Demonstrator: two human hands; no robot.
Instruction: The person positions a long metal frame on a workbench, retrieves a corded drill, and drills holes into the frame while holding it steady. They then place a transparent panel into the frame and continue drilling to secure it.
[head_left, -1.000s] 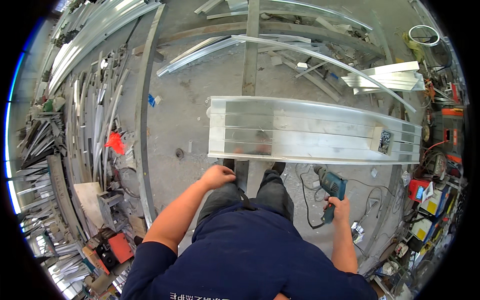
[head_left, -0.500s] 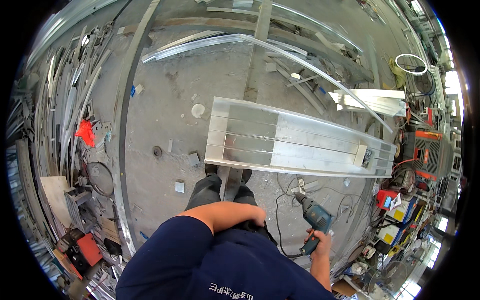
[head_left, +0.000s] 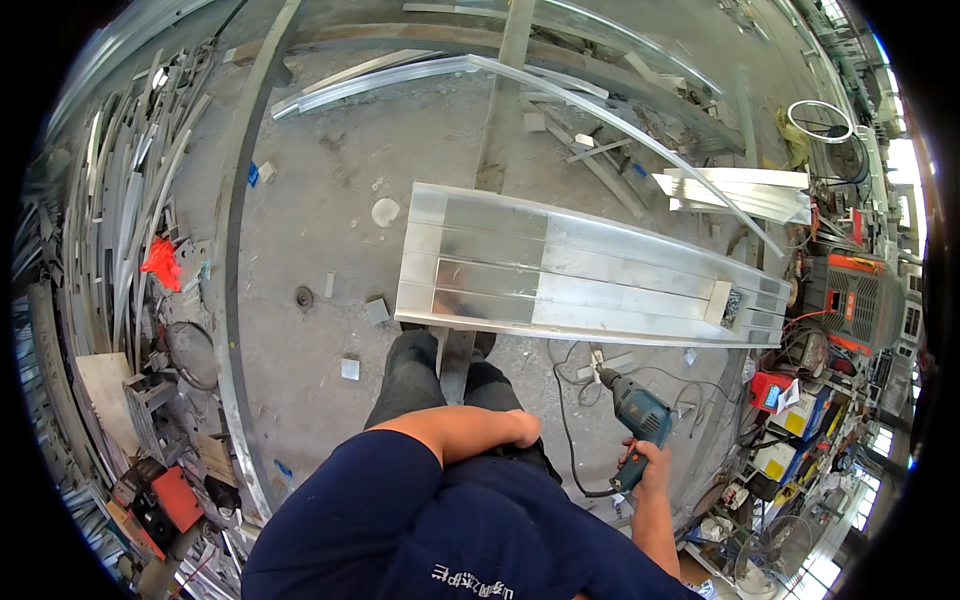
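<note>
Our right hand [head_left: 652,468] gripped a teal corded drill [head_left: 636,415], bit aimed at the ribbed aluminium panel [head_left: 580,270]; left hand [head_left: 522,428] rested empty, loosely curled.

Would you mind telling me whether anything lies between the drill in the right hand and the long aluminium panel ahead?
Nothing solid: the drill in the right hand points at the aluminium panel, with only loose cable on the floor between.

Concrete floor [head_left: 330,180] — aluminium panel [head_left: 580,270], loose metal profiles [head_left: 520,80], misc. scrap bits lying on it.
</note>
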